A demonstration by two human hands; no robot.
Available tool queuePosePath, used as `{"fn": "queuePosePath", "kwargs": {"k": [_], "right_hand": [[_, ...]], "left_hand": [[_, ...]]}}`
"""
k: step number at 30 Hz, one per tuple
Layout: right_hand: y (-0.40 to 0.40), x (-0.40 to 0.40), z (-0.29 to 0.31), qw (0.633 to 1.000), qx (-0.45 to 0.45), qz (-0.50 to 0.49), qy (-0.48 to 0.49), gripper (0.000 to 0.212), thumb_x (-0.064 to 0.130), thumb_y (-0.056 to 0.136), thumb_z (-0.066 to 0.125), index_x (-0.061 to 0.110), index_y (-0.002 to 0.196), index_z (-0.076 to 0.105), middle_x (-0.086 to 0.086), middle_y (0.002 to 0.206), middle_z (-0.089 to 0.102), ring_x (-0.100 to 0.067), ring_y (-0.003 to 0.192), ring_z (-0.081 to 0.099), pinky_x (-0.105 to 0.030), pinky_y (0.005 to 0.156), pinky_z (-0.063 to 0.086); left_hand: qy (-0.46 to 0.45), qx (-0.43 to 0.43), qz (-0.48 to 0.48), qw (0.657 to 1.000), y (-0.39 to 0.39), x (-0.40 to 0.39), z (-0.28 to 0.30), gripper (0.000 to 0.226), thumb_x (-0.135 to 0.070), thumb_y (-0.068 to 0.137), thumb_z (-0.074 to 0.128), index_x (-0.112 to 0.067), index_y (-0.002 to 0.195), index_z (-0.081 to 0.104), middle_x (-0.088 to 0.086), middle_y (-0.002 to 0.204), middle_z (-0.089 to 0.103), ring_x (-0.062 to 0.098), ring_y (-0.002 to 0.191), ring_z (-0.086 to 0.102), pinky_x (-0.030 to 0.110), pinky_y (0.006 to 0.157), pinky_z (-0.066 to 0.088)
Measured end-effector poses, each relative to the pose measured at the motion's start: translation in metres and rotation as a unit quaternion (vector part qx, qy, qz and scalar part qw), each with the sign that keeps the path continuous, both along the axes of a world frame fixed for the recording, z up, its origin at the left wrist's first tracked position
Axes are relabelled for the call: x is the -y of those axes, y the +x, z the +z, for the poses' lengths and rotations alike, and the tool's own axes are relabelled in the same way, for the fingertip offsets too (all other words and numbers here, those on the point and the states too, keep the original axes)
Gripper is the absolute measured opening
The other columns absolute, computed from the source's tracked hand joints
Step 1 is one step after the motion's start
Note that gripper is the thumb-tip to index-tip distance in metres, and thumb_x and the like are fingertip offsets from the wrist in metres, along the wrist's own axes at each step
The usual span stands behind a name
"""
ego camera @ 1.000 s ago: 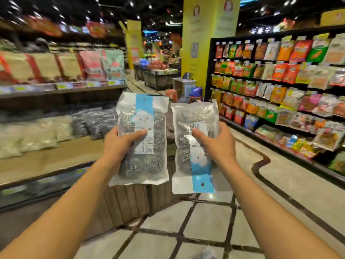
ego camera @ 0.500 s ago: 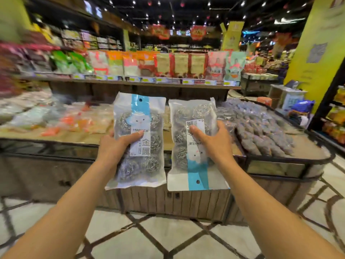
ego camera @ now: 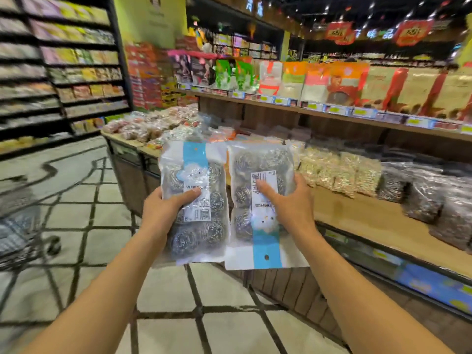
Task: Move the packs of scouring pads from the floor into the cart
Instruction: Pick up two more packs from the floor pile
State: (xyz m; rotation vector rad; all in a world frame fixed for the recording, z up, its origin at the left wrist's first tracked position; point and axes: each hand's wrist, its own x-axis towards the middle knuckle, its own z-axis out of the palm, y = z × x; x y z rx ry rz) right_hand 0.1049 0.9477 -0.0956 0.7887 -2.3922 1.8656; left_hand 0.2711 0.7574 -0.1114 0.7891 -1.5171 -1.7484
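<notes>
View's swung left since a moment ago, so the cart point(ego camera: 18, 226) now sits off left of the fingers, left hand point(ego camera: 161, 213) and right hand point(ego camera: 291, 208) each gripping a pack point(ego camera: 196, 200), ready to drop in.

**Shop surroundings**

A wooden display counter point(ego camera: 378, 221) is standing right of and behind the grip, carrying bagged goods point(ego camera: 342, 175). Above it, a shelf of upright packets point(ego camera: 319, 83) is running along. Left of the grip, tiled floor point(ego camera: 84, 218) is stretching toward tall shelving point(ego camera: 58, 72).
</notes>
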Motion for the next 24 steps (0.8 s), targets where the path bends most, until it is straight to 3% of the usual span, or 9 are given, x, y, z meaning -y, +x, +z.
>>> {"fn": "queuePosePath", "kwargs": {"k": [2, 4, 7, 10, 12, 14, 17, 19, 24], "right_hand": [[-0.007, 0.036, -0.004, 1.0, -0.002, 0.021, 0.011, 0.07, 0.052, 0.081, 0.082, 0.022, 0.137, 0.052, 0.023, 0.112, 0.053, -0.009, 0.111, 0.05, -0.031, 0.098, 0.041], [-0.017, 0.075, -0.009, 0.999, 0.005, 0.041, 0.017, 0.07, 0.057, 0.079, 0.083, 0.021, 0.132, 0.056, 0.016, 0.116, 0.063, -0.012, 0.109, 0.06, -0.038, 0.1, 0.048], [-0.04, 0.137, -0.018, 0.996, 0.033, 0.087, -0.011, 0.052, 0.049, 0.078, 0.086, 0.032, 0.119, 0.058, 0.022, 0.107, 0.066, 0.004, 0.097, 0.063, -0.037, 0.097, 0.053], [-0.062, 0.199, -0.018, 0.989, 0.056, 0.133, -0.027, 0.04, 0.046, 0.078, 0.087, 0.041, 0.107, 0.06, 0.027, 0.105, 0.066, 0.01, 0.094, 0.063, -0.034, 0.094, 0.053], [-0.074, 0.241, -0.017, 0.986, 0.055, 0.159, -0.02, 0.055, 0.058, 0.072, 0.086, 0.038, 0.117, 0.062, 0.018, 0.117, 0.068, -0.003, 0.107, 0.066, -0.04, 0.101, 0.052], [-0.082, 0.274, -0.019, 0.983, 0.056, 0.176, -0.018, 0.087, 0.073, 0.063, 0.083, 0.032, 0.134, 0.058, 0.009, 0.129, 0.068, -0.016, 0.119, 0.065, -0.048, 0.104, 0.052], [-0.087, 0.335, -0.021, 0.972, 0.053, 0.228, -0.005, 0.111, 0.079, 0.061, 0.081, 0.025, 0.152, 0.045, 0.002, 0.152, 0.054, -0.022, 0.139, 0.051, -0.051, 0.114, 0.043], [-0.085, 0.37, -0.022, 0.966, 0.062, 0.249, -0.01, 0.107, 0.064, 0.071, 0.083, 0.019, 0.157, 0.038, 0.0, 0.16, 0.043, -0.023, 0.147, 0.041, -0.043, 0.12, 0.034], [-0.08, 0.458, -0.033, 0.952, 0.078, 0.297, -0.01, 0.096, 0.046, 0.082, 0.082, 0.013, 0.158, 0.033, 0.002, 0.154, 0.046, -0.019, 0.143, 0.042, -0.026, 0.107, 0.032]], "left_hand": [[0.004, 0.006, 0.026, 1.0, 0.001, 0.029, -0.005, 0.047, -0.022, 0.07, 0.092, -0.012, 0.112, 0.075, 0.007, 0.098, 0.081, 0.03, 0.09, 0.078, 0.046, 0.081, 0.062], [0.012, 0.006, 0.049, 0.999, -0.001, 0.057, -0.007, 0.046, -0.02, 0.072, 0.09, -0.011, 0.113, 0.074, 0.007, 0.096, 0.081, 0.028, 0.085, 0.079, 0.04, 0.072, 0.063], [0.021, 0.007, 0.086, 0.996, -0.006, 0.1, -0.007, 0.041, -0.016, 0.075, 0.089, -0.013, 0.112, 0.073, 0.006, 0.092, 0.081, 0.025, 0.078, 0.079, 0.032, 0.059, 0.061], [0.024, 0.017, 0.123, 0.992, -0.013, 0.146, -0.005, 0.041, -0.016, 0.075, 0.088, -0.011, 0.113, 0.073, 0.01, 0.096, 0.081, 0.027, 0.081, 0.079, 0.035, 0.065, 0.063], [0.022, 0.033, 0.151, 0.988, -0.015, 0.176, -0.001, 0.042, -0.017, 0.075, 0.088, -0.009, 0.114, 0.073, 0.011, 0.097, 0.081, 0.027, 0.083, 0.079, 0.035, 0.067, 0.063], [0.006, 0.049, 0.173, 0.984, -0.014, 0.198, 0.003, 0.038, -0.015, 0.077, 0.088, -0.011, 0.111, 0.072, 0.008, 0.093, 0.081, 0.025, 0.08, 0.079, 0.034, 0.066, 0.063], [0.007, 0.07, 0.217, 0.974, -0.01, 0.242, 0.005, 0.037, -0.015, 0.077, 0.087, -0.011, 0.109, 0.069, 0.008, 0.09, 0.081, 0.026, 0.077, 0.079, 0.04, 0.072, 0.064], [0.018, 0.072, 0.228, 0.971, -0.005, 0.268, 0.005, 0.04, -0.018, 0.077, 0.087, -0.011, 0.111, 0.068, 0.008, 0.088, 0.081, 0.026, 0.074, 0.079, 0.037, 0.067, 0.063], [0.024, 0.073, 0.264, 0.961, 0.004, 0.332, 0.002, 0.035, -0.015, 0.08, 0.084, -0.011, 0.109, 0.064, 0.002, 0.073, 0.079, 0.013, 0.055, 0.074, 0.02, 0.043, 0.053]]}}
